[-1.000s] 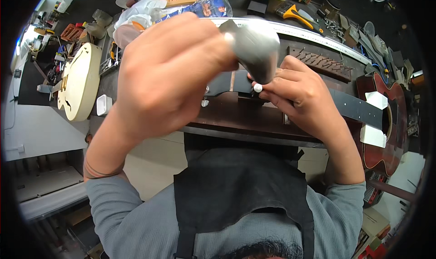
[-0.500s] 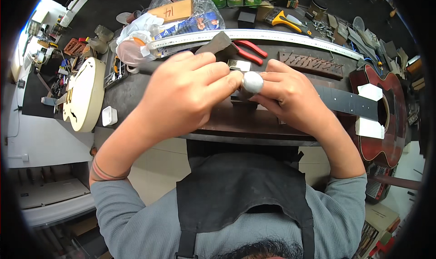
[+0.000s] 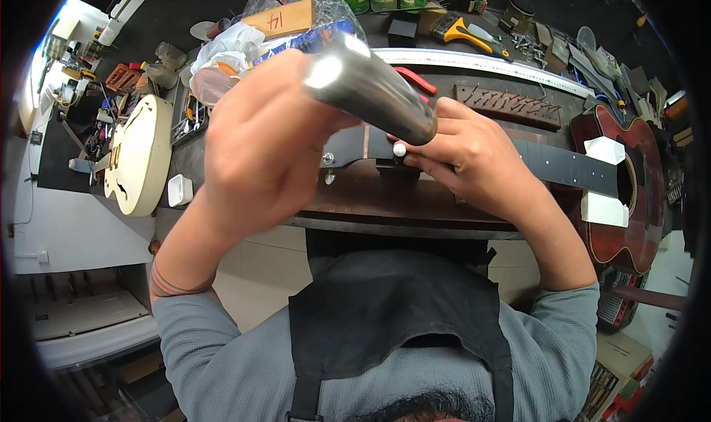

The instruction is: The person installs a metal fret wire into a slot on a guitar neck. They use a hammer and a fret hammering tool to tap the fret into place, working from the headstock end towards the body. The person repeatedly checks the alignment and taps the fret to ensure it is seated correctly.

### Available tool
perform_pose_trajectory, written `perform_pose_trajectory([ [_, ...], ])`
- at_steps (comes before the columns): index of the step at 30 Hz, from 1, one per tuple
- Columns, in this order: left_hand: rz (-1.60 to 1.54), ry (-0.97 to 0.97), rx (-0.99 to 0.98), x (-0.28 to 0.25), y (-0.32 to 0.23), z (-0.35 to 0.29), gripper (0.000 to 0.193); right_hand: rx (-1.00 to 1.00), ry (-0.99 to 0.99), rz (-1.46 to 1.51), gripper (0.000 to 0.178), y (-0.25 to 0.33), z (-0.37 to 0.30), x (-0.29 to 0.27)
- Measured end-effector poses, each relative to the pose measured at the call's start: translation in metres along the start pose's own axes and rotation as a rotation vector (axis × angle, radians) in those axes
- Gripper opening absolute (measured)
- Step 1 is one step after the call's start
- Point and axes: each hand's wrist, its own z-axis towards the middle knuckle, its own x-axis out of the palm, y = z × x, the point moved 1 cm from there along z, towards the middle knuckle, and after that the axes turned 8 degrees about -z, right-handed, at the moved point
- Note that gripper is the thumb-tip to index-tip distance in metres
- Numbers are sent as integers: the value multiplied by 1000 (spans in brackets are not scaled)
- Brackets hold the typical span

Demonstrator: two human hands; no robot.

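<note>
My left hand (image 3: 255,144) is closed and raised over the bench, gripping a hammer whose shiny metal head (image 3: 374,89) is smeared by motion. Most of its handle is hidden. Below the hammer head, my right hand (image 3: 474,152) pinches a thin rod like a punch (image 3: 400,150), its pale round top facing up. That rod stands at the headstock end of a guitar neck (image 3: 570,168); its lower tip is hidden. Tuner posts (image 3: 329,158) show beside it. At the right lies the dark red guitar body (image 3: 644,222).
A long metal ruler (image 3: 489,65) crosses the bench behind my hands, near red-handled pliers (image 3: 422,81). A wooden block with upright pins (image 3: 511,105) lies past my right hand. At left stand a cream guitar body (image 3: 141,155) and a small white box (image 3: 179,190).
My left hand has lifted the hammer up and away from the rod, uncovering the rod's top and the tuner posts. My right hand stays in place.
</note>
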Motion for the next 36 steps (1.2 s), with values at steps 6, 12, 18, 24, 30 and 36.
perform_pose_trajectory([
  [6, 131, 360, -100, 7, -16, 4, 29, 27, 58, -20, 18, 2, 2, -2],
  [12, 13, -97, -399, -12, 16, -28, 24, -38, -59, 37, 21, -5, 1, 3],
  [18, 171, -246, -901, -32, 59, -164, 17, 171, 71, 258, 20, 33, -45, -41],
  [24, 514, -104, -981, -21, 75, -280, 21, 497, 130, -60, 31, 21, -123, 3],
  [30, 20, -129, -741, 14, 23, -189, 64, 437, 18, -424, 50, 0, -148, 37],
  [36, -162, 74, -707, 35, 24, -167, 86, 587, -196, 83, 29, 18, -153, 33],
])
